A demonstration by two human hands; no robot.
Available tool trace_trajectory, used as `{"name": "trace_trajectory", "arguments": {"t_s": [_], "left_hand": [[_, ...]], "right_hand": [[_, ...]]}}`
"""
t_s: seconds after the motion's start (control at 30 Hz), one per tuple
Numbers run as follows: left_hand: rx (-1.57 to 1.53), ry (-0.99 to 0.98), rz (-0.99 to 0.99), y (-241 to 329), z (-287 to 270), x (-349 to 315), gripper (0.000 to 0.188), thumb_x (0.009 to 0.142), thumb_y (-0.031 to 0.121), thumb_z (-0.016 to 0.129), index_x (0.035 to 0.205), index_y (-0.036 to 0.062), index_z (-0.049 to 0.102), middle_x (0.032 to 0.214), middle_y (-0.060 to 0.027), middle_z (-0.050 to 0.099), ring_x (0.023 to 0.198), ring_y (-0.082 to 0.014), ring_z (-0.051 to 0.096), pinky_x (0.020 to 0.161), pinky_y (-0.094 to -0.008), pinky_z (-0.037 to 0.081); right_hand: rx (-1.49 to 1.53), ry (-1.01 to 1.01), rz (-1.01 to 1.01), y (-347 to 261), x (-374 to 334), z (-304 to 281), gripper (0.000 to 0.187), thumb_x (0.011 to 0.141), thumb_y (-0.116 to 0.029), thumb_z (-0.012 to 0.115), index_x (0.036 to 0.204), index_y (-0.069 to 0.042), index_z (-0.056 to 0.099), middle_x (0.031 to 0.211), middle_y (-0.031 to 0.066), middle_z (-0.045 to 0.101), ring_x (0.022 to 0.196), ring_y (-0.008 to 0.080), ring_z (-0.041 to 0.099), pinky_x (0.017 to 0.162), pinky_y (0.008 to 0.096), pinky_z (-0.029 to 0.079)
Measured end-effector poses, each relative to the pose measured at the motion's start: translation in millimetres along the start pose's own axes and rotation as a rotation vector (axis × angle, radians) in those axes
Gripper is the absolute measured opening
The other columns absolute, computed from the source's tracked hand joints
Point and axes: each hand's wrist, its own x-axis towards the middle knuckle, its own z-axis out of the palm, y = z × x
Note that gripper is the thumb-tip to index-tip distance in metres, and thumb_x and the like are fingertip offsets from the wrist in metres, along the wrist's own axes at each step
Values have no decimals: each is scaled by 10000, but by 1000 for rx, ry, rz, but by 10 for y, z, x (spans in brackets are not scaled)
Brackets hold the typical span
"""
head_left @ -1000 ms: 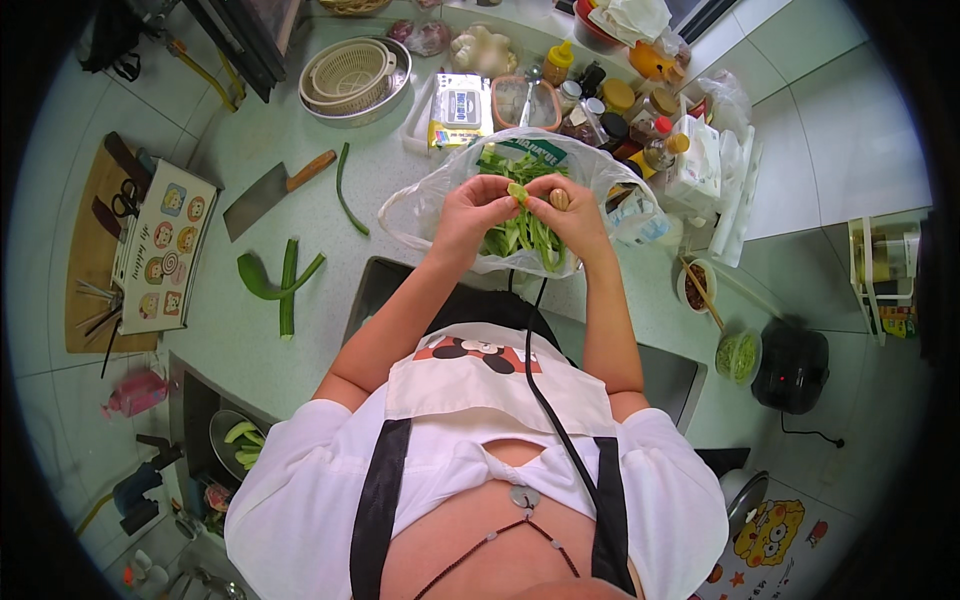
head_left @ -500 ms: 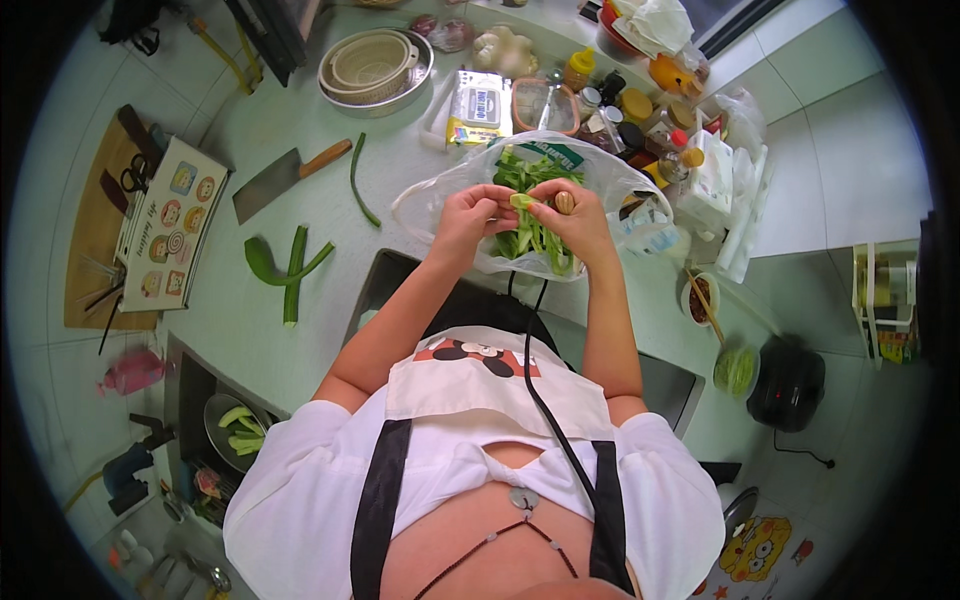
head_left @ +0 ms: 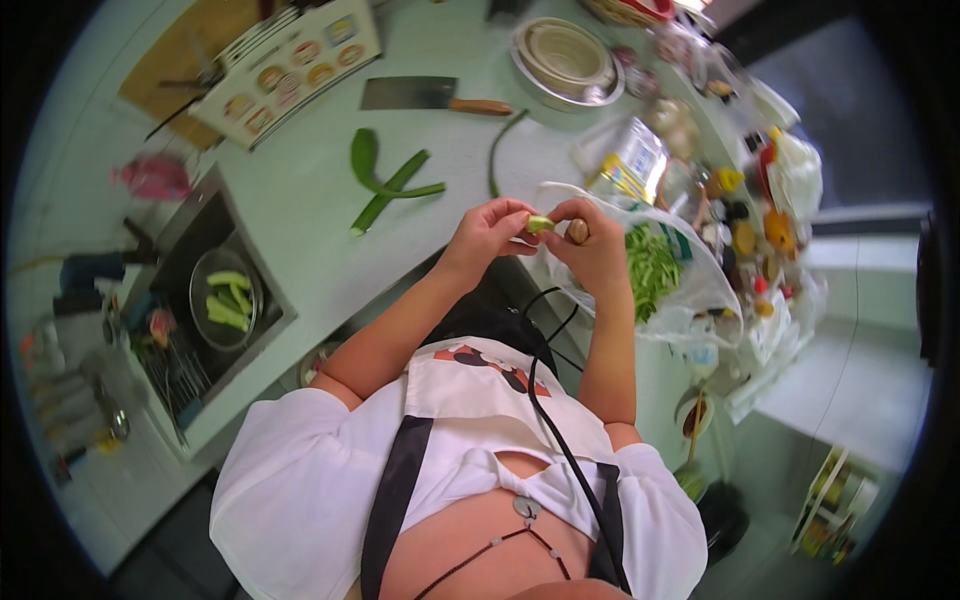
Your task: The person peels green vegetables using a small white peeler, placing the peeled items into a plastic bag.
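Between both hands is a small pale-green vegetable piece [head_left: 540, 224], held just past the counter's front edge. My left hand [head_left: 488, 232] pinches one end of it with thumb and fingertips. My right hand [head_left: 592, 250] closes on the other end. Out of the right fist pokes the rounded brown end of a wooden handle [head_left: 577, 231]; whatever it belongs to is hidden. Right beside that hand, a clear plastic bag [head_left: 712, 300] gapes around a heap of shredded green leaves and peelings [head_left: 652, 270].
Long green vegetable pieces [head_left: 392, 190] lie crossed on the counter, and a thin strip [head_left: 494, 150] curves nearby. Behind them rests a cleaver [head_left: 410, 93]. A sink [head_left: 285, 310] at left contains a bowl [head_left: 205, 275] of cut green pieces [head_left: 230, 300]. Bottles and jars [head_left: 745, 235] crowd the right.
The view has swung left. Both hands, with the vegetable piece, have shifted from above the plastic bag to its left side, near the counter edge.
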Motion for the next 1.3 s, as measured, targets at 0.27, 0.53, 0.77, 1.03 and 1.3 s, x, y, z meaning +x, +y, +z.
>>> {"name": "trace_trajectory", "arguments": {"t_s": [0.27,0.53,0.77,1.03,1.3], "left_hand": [[-93,505,274,84,-1058,-813,142,823,92,550,929,-1,534,875,-73,589,779,-137,583,690,-254,507],[-457,1174,614,-65,-2553,-2128,113,812,18,530,918,6,567,868,-98,594,769,-167,594,677,-260,523],[-479,1366,738,126,-3122,-2263,364,800,-10,513,1142,-19,389,977,-116,516,900,-207,551,756,-289,488],[-105,1060,435,56,-2548,-1144,146,867,117,455,936,30,549,757,-29,545,657,-126,547,617,-247,475],[999,883,468,35,-1933,-278,132,826,158,525,818,33,567,748,-60,558,630,-165,537,588,-286,433]], "right_hand": [[60,-234,-124,-371,331,1202,143,689,-72,669,794,-43,577,667,72,585,574,125,509,572,250,436],[66,-480,-255,-788,336,2261,95,731,-20,565,822,-38,588,731,61,618,664,137,577,638,242,448],[72,-527,-278,-836,336,2380,111,727,-10,577,834,-37,583,744,64,620,672,138,576,641,239,445],[105,-81,-36,-445,448,1816,91,776,-38,582,865,-45,569,666,10,536,602,76,466,577,208,403],[159,302,7,-135,210,911,87,781,-42,595,863,-39,566,632,-13,493,581,52,443,528,183,366]]}}
